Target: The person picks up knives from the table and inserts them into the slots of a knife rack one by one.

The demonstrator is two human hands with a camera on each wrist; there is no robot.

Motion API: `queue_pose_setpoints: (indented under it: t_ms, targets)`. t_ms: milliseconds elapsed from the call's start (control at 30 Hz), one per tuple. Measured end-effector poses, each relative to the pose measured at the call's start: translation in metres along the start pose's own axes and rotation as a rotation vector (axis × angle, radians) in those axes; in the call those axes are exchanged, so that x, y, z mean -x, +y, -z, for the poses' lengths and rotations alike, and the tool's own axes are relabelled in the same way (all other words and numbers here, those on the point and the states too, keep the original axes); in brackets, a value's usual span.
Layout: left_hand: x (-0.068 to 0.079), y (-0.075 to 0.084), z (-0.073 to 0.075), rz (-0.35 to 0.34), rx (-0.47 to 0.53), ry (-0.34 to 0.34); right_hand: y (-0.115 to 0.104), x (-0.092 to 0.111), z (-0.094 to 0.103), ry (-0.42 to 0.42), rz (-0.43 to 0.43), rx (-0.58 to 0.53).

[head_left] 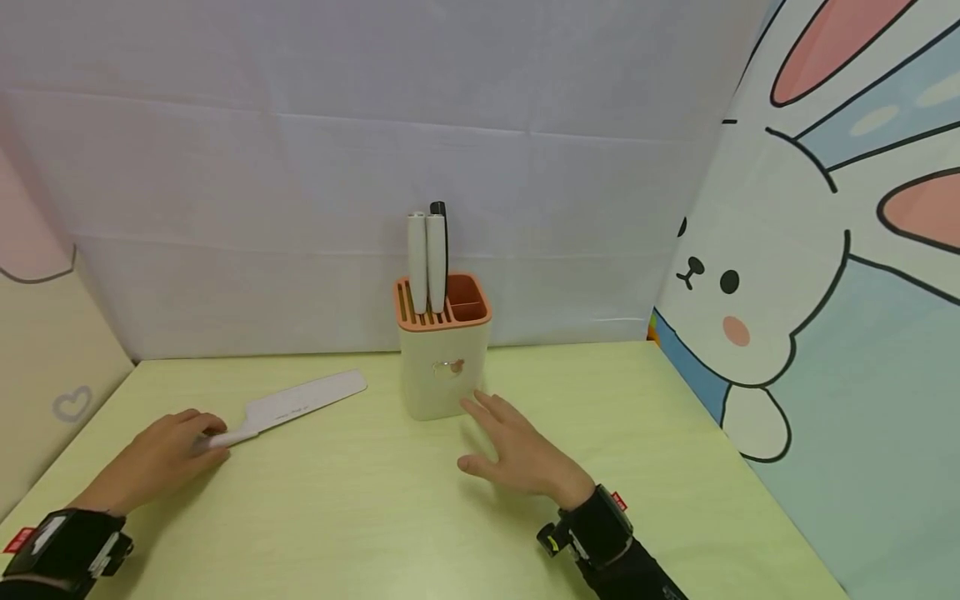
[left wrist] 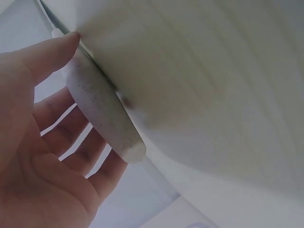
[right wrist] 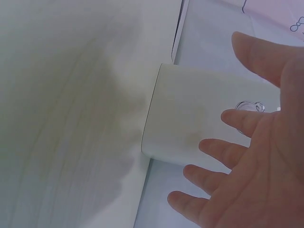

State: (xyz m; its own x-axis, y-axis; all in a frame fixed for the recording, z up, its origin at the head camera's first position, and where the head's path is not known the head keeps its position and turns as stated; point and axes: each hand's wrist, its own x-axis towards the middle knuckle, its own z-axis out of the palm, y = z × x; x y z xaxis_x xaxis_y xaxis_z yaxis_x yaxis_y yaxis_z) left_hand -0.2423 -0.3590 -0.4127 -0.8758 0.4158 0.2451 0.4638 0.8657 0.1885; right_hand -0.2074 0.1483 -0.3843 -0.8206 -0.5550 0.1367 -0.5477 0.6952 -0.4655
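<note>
A broad-bladed kitchen knife [head_left: 303, 398] lies on the table at the left, its pale blade pointing toward the middle. My left hand [head_left: 161, 454] is at its handle. In the left wrist view, the thumb presses one side of the white handle [left wrist: 102, 107] and the fingers lie along the other. A cream knife block [head_left: 444, 375] with an orange slotted top stands upright at the back centre. My right hand [head_left: 521, 450], fingers spread and holding nothing, is just in front of the block's lower right corner. The right wrist view shows its palm facing the block's front.
Two white handles [head_left: 417, 262] and a black handle [head_left: 438, 207] stick up from the block's slots. Open compartments [head_left: 467, 296] occupy its right side. A white cloth backdrop [head_left: 300, 183] hangs behind the table, and a rabbit-printed panel [head_left: 757, 325] borders the right.
</note>
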Motion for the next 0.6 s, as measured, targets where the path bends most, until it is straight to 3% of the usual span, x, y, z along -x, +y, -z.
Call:
queue_pose_setpoints:
  t_ms: [267,600]
  targets:
    - [0.0024,-0.0018,-0.0021,-0.115,-0.057,0.097,0.001,-0.0005,-0.0023,0.005,0.016,0.013]
    - [0.0034,-0.0032,-0.0023,-0.152,-0.056,0.119,0.0028,-0.0007,-0.0031,-0.006,0.01,0.008]
